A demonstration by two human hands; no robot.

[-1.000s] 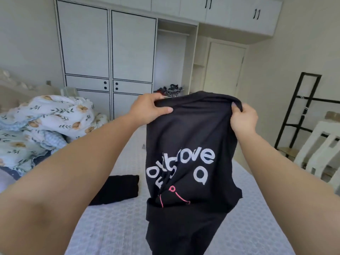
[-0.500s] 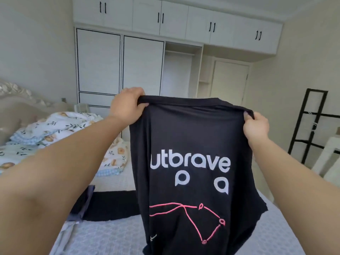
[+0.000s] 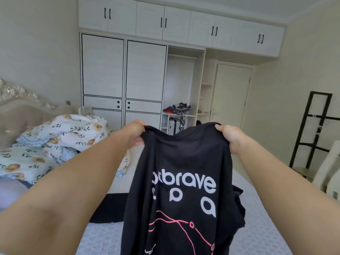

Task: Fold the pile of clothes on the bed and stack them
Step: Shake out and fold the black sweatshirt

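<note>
Both arms stretched out, left hand [image 3: 135, 134] and right hand [image 3: 230, 137] each gripping the top edge of a black printed cotton t-shirt [image 3: 184, 190], hanging bunched, white lettering creased.

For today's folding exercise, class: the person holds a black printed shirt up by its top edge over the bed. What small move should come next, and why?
Probably lower the black shirt flat onto the bare bed. The left hand and right hand grip its top corners, it hangs bunched and unfolded, and a folded dark garment already lies alongside.

Soft daylight, slight blur, bowed edges
</note>
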